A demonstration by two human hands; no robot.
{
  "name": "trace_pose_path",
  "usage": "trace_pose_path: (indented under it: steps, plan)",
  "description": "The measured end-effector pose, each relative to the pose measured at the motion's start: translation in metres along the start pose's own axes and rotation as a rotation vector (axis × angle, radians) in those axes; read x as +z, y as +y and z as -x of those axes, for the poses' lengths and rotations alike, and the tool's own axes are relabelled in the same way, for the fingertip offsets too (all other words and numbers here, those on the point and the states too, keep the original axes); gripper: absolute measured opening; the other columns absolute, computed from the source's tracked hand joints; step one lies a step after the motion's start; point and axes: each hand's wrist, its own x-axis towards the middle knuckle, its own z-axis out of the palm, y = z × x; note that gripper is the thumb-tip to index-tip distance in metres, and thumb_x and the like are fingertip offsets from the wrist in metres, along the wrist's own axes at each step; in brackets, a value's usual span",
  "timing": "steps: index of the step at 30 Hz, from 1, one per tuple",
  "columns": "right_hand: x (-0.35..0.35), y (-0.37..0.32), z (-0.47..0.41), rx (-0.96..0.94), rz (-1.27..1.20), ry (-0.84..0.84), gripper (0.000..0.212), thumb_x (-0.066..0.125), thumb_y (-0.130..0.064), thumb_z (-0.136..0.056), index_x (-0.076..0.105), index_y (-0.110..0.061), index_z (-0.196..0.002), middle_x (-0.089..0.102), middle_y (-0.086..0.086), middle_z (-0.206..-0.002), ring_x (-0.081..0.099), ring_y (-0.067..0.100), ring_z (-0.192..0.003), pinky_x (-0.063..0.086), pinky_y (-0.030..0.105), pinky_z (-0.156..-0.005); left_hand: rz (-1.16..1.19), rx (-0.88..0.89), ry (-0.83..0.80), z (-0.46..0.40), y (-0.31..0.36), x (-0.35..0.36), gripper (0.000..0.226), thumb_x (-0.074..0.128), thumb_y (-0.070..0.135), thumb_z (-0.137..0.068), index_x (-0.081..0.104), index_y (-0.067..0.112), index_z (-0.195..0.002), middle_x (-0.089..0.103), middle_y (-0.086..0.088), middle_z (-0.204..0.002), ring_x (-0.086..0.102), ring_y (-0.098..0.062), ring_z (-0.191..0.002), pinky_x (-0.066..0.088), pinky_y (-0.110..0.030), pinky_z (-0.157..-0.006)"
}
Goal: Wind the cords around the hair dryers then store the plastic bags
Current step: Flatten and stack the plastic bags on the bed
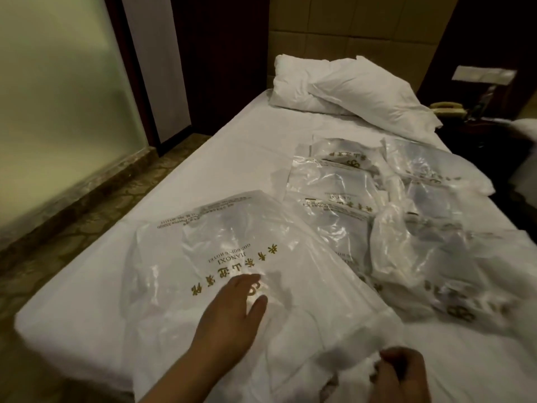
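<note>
Spread flat at the near end of the bed [87, 234]: one large clear plastic bag [232, 257], gold hotel lettering facing away, laid out apparently for smoothing or folding before storage. Pressed on its near half by the left hand [232, 312], fingers straight and slightly spread, seemingly to pin the slippery film and push out trapped air. Gathered at the near right corner by the right hand [398, 373], fingers curled around a bunched fold of the same bag, probably to keep the edge taut against the flattening palm. Hands well apart, both on that one bag.

Just beyond, toward the right: a loose spread of more printed bags [334, 184], overlapping in rough rows, with one crumpled bag [406, 245] heaped on top, evidently awaiting the same treatment. No hair dryers or cords in sight; whether any lie beneath the plastic, impossible to tell. Storage step judged under way, most bags not yet dealt with.

Farther back: two rumpled white pillows [334, 85] against the headboard, a telephone [447, 109] on the dim bedside stand.
</note>
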Motion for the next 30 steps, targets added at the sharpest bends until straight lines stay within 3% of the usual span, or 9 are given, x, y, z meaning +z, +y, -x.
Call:
trace_pose_path:
  steps: [4,8,12,15,20,23,25,27,30]
  plan:
    - [0.052,-0.035,0.025,-0.557,0.128,-0.338,0.039,0.045,-0.016,-0.073,0.054,-0.041,-0.101,0.056,-0.022,-0.110,0.048,-0.007,-0.105,0.031,0.005,-0.094,-0.425,0.008,0.105,-0.012,-0.025,0.059,0.072,-0.001,0.056,-0.092,0.001,0.016,-0.151,-0.013,0.000,-0.155,-0.014,-0.018,-0.143,0.006,-0.047,-0.116]
    - [0.104,-0.008,0.027,-0.775,0.750,-0.678,0.039,0.050,-0.028,-0.086,0.055,-0.036,-0.124,0.041,-0.010,-0.145,0.041,0.018,-0.133,0.033,0.036,-0.107,-0.595,-0.042,-0.057,-0.006,-0.045,0.080,0.068,0.024,0.047,-0.088,0.037,0.009,-0.143,0.024,-0.009,-0.151,0.027,-0.031,-0.138,0.035,-0.061,-0.098]
    - [0.103,0.025,0.018,-0.534,1.035,-1.101,0.061,0.012,-0.046,-0.086,0.027,-0.035,-0.144,0.014,-0.009,-0.157,0.013,0.015,-0.144,0.014,0.041,-0.114,-0.557,-0.132,-0.170,0.002,-0.069,0.090,0.064,0.010,0.045,-0.099,0.063,0.020,-0.124,0.036,0.005,-0.140,0.057,-0.026,-0.119,0.049,-0.057,-0.082]
    - [0.102,0.021,0.012,-0.594,0.953,-0.932,0.055,0.026,-0.043,-0.091,0.034,-0.026,-0.143,0.018,-0.001,-0.157,0.031,0.025,-0.139,0.030,0.043,-0.108,-0.333,-0.153,-0.016,0.001,-0.070,0.075,0.058,0.025,0.043,-0.100,0.012,0.020,-0.152,-0.005,0.003,-0.158,0.012,-0.023,-0.146,0.017,-0.044,-0.115]
    - [0.100,-0.009,-0.036,-0.461,0.924,-0.638,0.062,0.040,-0.028,-0.097,0.012,-0.015,-0.150,-0.011,0.010,-0.158,0.050,0.022,-0.120,0.041,0.019,-0.068,0.340,-0.675,0.478,0.001,-0.064,0.035,0.081,0.055,0.024,-0.093,0.001,0.005,-0.151,-0.008,-0.014,-0.158,0.016,-0.036,-0.142,0.026,-0.042,-0.109]
    - [0.103,-0.016,-0.065,-0.205,0.873,-0.654,0.072,0.047,-0.018,-0.094,0.002,-0.005,-0.149,0.005,0.021,-0.156,0.031,0.034,-0.137,0.044,0.029,-0.087,0.527,-0.879,0.529,-0.006,-0.085,0.021,0.090,0.064,0.024,-0.088,0.003,0.002,-0.150,0.004,-0.022,-0.155,0.024,-0.042,-0.137,0.031,-0.048,-0.107]
    - [0.110,-0.022,-0.073,0.026,0.655,-0.660,0.073,0.057,-0.010,-0.084,0.016,-0.006,-0.145,0.039,0.022,-0.139,0.051,0.037,-0.117,0.049,0.043,-0.093,0.648,-0.957,0.548,-0.011,-0.099,0.016,0.083,0.071,0.025,-0.083,0.020,0.000,-0.144,0.022,-0.026,-0.146,0.051,-0.043,-0.115,0.044,-0.050,-0.097]
    - [0.115,-0.031,-0.076,0.213,0.483,-0.643,0.062,0.061,-0.005,-0.082,0.028,-0.003,-0.135,0.053,0.017,-0.106,0.060,0.032,-0.085,0.056,0.043,-0.071,0.737,-1.039,0.532,-0.012,-0.112,0.010,0.074,0.075,0.028,-0.078,0.034,-0.003,-0.132,0.036,-0.026,-0.134,0.064,-0.033,-0.078,0.055,-0.045,-0.079]
    - [0.118,-0.048,-0.073,0.416,0.404,-0.785,0.058,0.067,-0.014,-0.085,0.034,-0.002,-0.132,0.046,0.009,-0.087,0.055,0.021,-0.061,0.052,0.031,-0.049,0.782,-1.168,0.504,-0.009,-0.127,0.001,0.076,0.079,0.033,-0.072,0.040,-0.003,-0.126,0.043,-0.027,-0.129,0.063,-0.038,-0.088,0.055,-0.045,-0.078]
